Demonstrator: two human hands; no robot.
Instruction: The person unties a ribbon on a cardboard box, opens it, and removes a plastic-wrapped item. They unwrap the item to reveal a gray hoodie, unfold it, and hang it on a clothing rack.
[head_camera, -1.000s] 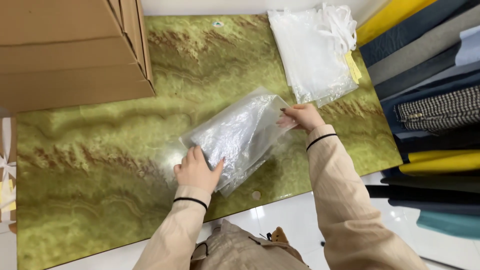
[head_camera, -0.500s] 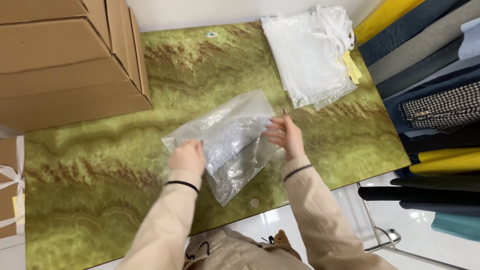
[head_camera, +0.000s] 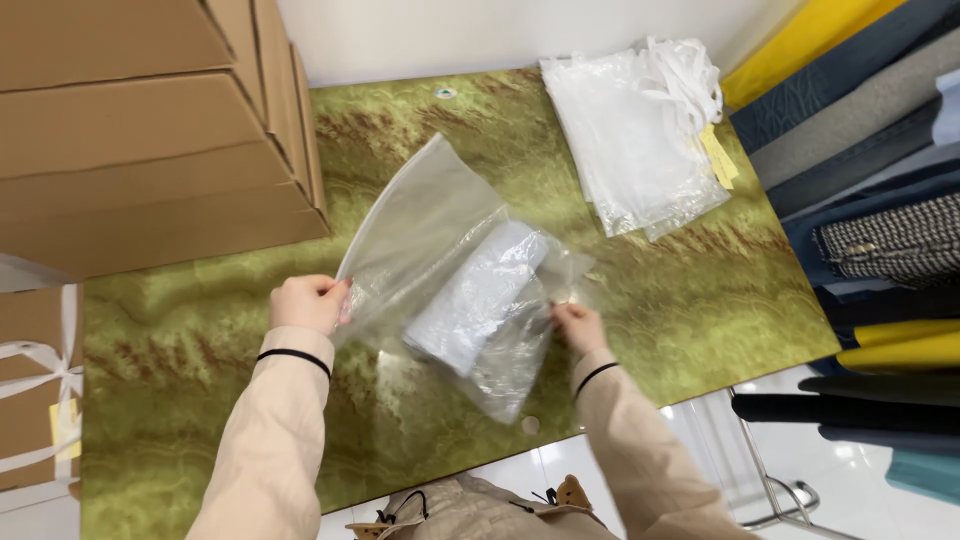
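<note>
Left hand (head_camera: 308, 303) pinched clear plastic bag (head_camera: 440, 240) edge; right hand (head_camera: 578, 326) gripped its other side, folded white cloth (head_camera: 478, 296) inside, right of cardboard boxes (head_camera: 150, 130).

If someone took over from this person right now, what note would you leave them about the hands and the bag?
Left hand: pinching the edge of the clear plastic bag and holding it lifted off the green table.
Right hand: gripping the other edge of the bag, low near the table.
Inside the bag lies a folded white cloth.
Nearby: a pile of empty bags at the far side, cardboard boxes on the left, fabric rolls on the right.
Done: the cloth is in the bag. Left: the bag does not look closed yet.
</note>
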